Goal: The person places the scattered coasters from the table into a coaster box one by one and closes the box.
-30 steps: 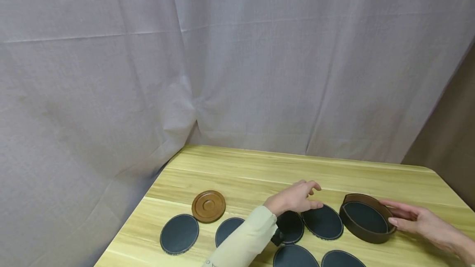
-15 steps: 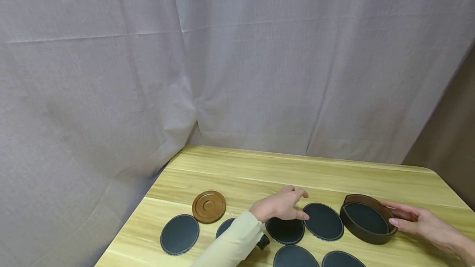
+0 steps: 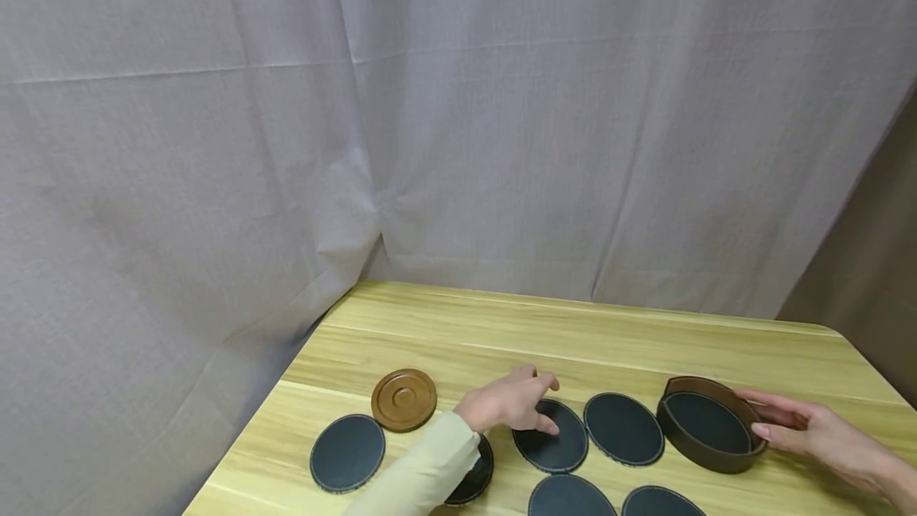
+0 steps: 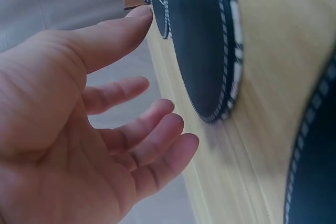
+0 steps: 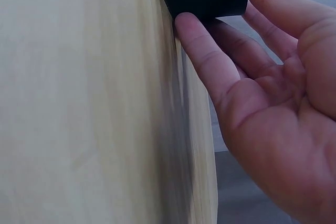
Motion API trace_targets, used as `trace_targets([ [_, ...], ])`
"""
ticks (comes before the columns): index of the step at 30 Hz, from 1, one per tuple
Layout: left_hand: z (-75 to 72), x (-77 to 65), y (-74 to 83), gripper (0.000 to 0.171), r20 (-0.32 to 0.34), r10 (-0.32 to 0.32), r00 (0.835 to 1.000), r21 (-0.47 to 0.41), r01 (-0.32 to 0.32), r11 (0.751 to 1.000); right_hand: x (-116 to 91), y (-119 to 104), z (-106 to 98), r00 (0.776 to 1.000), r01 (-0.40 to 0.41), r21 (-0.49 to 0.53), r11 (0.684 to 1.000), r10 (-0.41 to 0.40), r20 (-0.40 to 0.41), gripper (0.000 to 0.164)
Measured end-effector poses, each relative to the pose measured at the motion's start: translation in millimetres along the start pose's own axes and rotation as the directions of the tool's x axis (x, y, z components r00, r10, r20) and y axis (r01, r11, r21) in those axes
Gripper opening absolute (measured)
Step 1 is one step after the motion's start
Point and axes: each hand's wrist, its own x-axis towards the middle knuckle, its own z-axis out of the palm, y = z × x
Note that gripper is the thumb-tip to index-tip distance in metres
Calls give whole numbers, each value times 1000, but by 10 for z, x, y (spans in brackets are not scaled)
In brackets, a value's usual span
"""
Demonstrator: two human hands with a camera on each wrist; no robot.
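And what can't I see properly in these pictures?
Head view: part of one black coaster, hidden by the left sleeve.
Head view: two front coasters, cut off by the bottom edge.
Head view: anything under the black disc in the brown holder; the disc hides it.
Right wrist view: most of the holder, beyond the top edge.

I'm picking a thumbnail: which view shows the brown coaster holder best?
The head view: the holder shows almost whole, with a black coaster inside and the right hand at its side. The left wrist view catches only a cropped piece at the top edge; the right wrist view, just part of its dark wall.
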Motion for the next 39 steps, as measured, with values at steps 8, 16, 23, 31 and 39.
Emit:
trace_targets([
  [8,-1,-26,-74,60,57,-90,994,41,88,995,-1,-2,34,999,40,-29,999,-41,-23,52],
  [16,6,56,-120,56,93,-89,992,25,87,996,7,-8,31,999,35,-31,999,-36,-19,52],
  [23,-4,128,-127,57,144,-130,981,47,124,991,1,-12,22,1000,11,-20,1000,-12,-12,53],
  [31,-21,149,-117,58,150,-109,983,16,108,994,6,-30,44,998,43,-78,996,-47,-48,52],
  [39,-32,157,-147,59,128,-40,991,-119,55,991,5,-20,39,999,40,-56,998,-42,-29,53],
])
